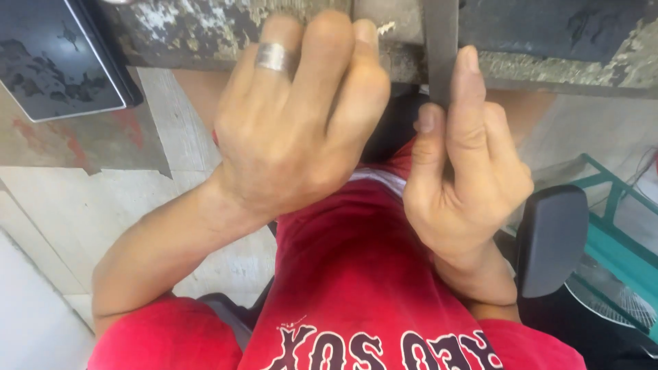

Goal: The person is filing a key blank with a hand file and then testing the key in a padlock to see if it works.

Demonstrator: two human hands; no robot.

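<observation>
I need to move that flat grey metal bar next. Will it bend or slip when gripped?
The flat grey metal bar looks straight and rigid, so it is probably stiff. Its smooth faces may slip, though the right hand pinches it with finger and thumb. It seems fairly heavy for its width.

Red short-sleeved shirt [356, 274], white lettering; silver ring [276, 57] on finger.

The tabletop [205, 34] edge looks rough, pitted and flaking, its grey coating worn. A flat bar [441, 48] of dull, smooth grey metal lies against it. The ring [276, 57] is brushed silvery metal; the shirt [356, 274] soft matt red cloth; the armrest [552, 240] matt black plastic
</observation>
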